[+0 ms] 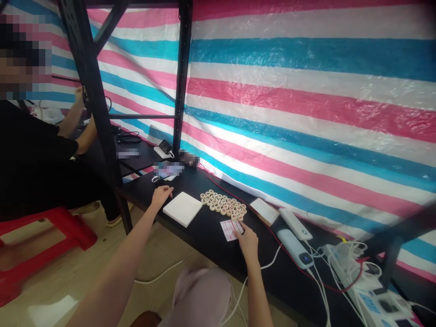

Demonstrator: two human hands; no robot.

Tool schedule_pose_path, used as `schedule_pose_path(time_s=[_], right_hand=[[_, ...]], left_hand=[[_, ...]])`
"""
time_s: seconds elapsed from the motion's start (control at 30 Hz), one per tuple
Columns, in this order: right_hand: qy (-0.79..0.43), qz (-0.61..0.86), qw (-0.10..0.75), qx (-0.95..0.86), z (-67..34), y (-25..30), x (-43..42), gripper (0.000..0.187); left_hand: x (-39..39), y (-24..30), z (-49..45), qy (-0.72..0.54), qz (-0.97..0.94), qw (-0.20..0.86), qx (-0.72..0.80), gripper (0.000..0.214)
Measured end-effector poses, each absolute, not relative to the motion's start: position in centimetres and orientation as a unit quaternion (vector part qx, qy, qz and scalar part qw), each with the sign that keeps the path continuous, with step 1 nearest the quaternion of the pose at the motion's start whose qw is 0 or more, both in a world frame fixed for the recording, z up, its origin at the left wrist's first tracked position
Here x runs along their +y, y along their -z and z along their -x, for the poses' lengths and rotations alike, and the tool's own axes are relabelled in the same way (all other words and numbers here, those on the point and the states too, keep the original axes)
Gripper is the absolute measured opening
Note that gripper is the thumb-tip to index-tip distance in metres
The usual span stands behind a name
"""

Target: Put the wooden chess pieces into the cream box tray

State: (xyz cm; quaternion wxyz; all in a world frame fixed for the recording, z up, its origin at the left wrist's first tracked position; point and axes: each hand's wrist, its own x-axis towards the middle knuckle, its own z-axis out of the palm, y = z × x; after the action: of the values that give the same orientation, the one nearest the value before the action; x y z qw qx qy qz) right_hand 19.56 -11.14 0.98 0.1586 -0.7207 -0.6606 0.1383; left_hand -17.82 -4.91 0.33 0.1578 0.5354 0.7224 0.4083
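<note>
Several round wooden game pieces [223,203] lie grouped on the black table [204,236]. My right hand [245,237] pinches the edge of a small folded paper with a red grid [230,229], just below the pieces. My left hand [161,194] rests with curled fingers on the table beside the corner of a white square box [183,208]; nothing shows in its grip.
A second white box [265,211], two white power banks [294,223] and a power strip with tangled cables [361,277] lie to the right. A striped tarp [306,113] backs the table. A person in black [34,159] sits at the left near a red stool [51,236].
</note>
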Motion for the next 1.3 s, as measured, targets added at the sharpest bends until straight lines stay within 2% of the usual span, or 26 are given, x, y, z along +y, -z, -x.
schedule_pose_path(time_s=[0.13,0.33,0.5,0.6,0.73,0.9,1.3], right_hand=[[-0.127,0.725,0.166,-0.656,-18.6,-1.8,-12.6,0.049],[-0.16,0.705,0.218,-0.656,-17.1,-2.5,-11.9,0.034],[-0.311,0.552,0.308,-0.71,-12.5,-4.1,-8.7,0.031],[-0.297,0.534,0.319,-0.724,-8.0,-4.7,-7.1,0.029],[-0.192,0.599,0.244,-0.738,-3.3,-4.6,-6.1,0.025],[-0.156,0.606,0.175,-0.76,-1.4,-4.2,-6.1,0.026],[-0.148,0.64,0.139,-0.741,-1.2,-3.8,-6.2,0.03]], left_hand=[[-4.7,-0.7,17.7,-0.323,-0.603,0.176,0.707,0.034],[-4.3,0.0,17.7,-0.285,-0.651,0.152,0.687,0.035],[-4.6,0.0,17.6,-0.29,-0.662,0.133,0.678,0.029],[-4.7,0.0,17.5,-0.29,-0.66,0.132,0.681,0.028],[-4.5,0.3,17.5,-0.292,-0.661,0.133,0.678,0.028],[-4.4,0.5,17.4,-0.303,-0.661,0.129,0.674,0.026],[-4.7,0.5,17.1,-0.293,-0.668,0.11,0.675,0.028]])
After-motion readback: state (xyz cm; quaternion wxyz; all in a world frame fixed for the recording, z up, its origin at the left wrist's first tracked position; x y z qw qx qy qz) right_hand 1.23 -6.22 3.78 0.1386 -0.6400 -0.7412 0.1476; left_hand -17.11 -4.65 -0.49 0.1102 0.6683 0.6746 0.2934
